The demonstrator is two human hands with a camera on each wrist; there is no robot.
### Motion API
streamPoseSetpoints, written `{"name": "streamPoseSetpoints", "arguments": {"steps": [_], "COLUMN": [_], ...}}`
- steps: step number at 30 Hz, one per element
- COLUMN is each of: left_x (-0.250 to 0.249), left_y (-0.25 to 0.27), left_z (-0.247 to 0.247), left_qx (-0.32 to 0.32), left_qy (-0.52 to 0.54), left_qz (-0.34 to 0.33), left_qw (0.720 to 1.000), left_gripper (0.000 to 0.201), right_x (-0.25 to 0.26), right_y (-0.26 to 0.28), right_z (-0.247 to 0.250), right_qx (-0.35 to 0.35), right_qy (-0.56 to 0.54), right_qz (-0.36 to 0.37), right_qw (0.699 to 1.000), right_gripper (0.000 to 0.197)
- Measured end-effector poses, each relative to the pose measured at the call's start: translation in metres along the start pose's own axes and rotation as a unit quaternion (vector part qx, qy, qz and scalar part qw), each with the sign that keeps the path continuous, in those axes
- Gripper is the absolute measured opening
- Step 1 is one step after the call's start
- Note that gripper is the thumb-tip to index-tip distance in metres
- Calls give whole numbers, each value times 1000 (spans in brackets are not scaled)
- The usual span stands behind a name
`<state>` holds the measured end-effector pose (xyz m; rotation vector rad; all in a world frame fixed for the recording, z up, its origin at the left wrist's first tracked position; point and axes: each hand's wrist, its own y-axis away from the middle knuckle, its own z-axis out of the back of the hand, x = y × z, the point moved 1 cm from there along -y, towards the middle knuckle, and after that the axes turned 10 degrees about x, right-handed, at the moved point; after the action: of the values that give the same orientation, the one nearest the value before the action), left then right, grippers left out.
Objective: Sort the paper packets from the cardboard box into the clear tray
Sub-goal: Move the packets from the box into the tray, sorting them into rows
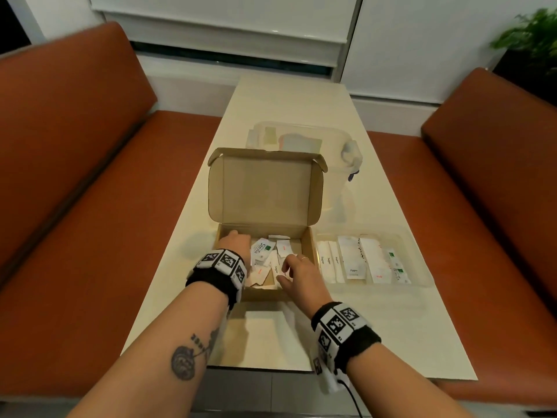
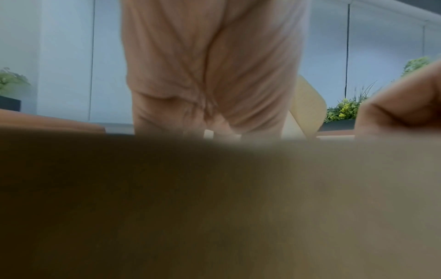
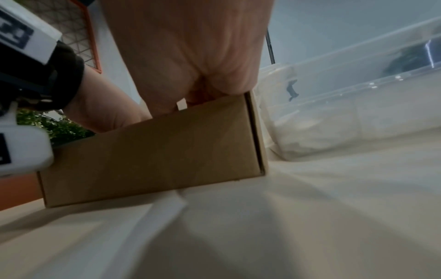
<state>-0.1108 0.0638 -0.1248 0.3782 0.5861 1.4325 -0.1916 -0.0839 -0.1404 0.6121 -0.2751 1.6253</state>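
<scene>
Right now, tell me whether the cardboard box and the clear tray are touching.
Cannot tell. In the head view the cardboard box and clear tray sit side by side; the see-through rim blurs the gap. The right wrist view doesn't settle it.

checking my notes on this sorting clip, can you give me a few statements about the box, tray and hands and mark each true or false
1. The cardboard box has its lid standing open. True.
2. The clear tray sits left of the box. False: it sits on the box's right.
3. Both hands reach into the box. True: left hand at the far left, right hand among the packets.
4. The tray holds no packets yet. False: several lie in rows in it.
5. The table is dark wood. False: it is cream.
</scene>
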Motion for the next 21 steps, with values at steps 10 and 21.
{"name": "streamPoseSetpoints", "arguments": {"steps": [10, 21], "left_x": [-4, -15], "left_y": [7, 21], "left_z": [3, 17], "left_qx": [-29, -122], "left_qy": [70, 525], "left_qz": [51, -46], "left_qw": [996, 841], "left_gripper": [26, 31], "right_x": [-3, 10], "right_y": [-5, -13], "right_z": [-2, 43], "right_qx": [10, -36], "right_qy": [-18, -139], "right_qz": [-6, 39], "right_qw": [1000, 989], "right_gripper": [13, 36]}}
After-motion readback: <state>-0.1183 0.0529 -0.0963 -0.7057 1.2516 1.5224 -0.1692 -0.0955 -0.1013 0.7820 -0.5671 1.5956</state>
